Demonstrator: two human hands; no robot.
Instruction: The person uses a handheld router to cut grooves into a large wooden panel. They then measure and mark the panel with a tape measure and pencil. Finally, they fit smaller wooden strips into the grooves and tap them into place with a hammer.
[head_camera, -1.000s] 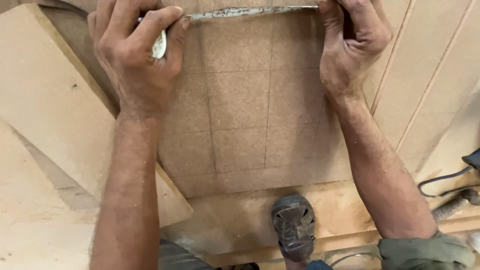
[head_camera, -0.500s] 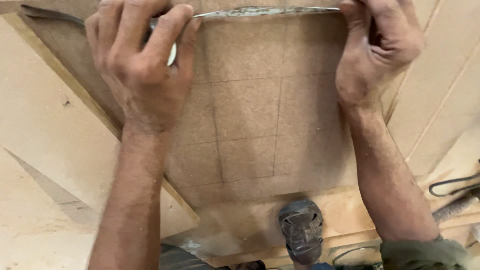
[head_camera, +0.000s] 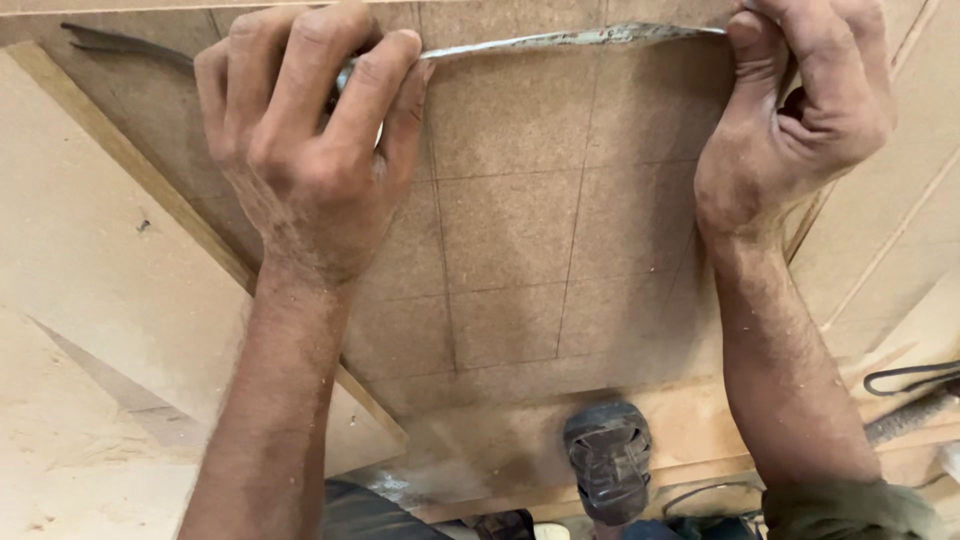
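Across the top of a brown particleboard panel (head_camera: 520, 220), a thin flexible metal strip (head_camera: 570, 40) is being bent into a shallow upward bow. Its left part is being pinched under the fingers and thumb of the left hand (head_camera: 310, 150), which is clenched over it with the knuckles raised; a dark tail of the strip is being left sticking out beyond that hand toward the upper left. Its right end is being gripped between thumb and curled fingers of the right hand (head_camera: 800, 110). The strip is being seen as grey, worn and smeared with pale patches, lying on or just above the panel's surface; contact along its middle cannot be told. No packages, labels or signs are being shown. The panel is being crossed by faint pencil lines forming a grid of rectangles. It is being supported on pale wooden boards (head_camera: 90, 300), with grooved light panelling (head_camera: 900, 230) to the right. Near the bottom edge, the dark, dusty rubber grip of a power tool (head_camera: 607, 460) is being seen, and a black cable (head_camera: 910, 378) is lying at the far right.
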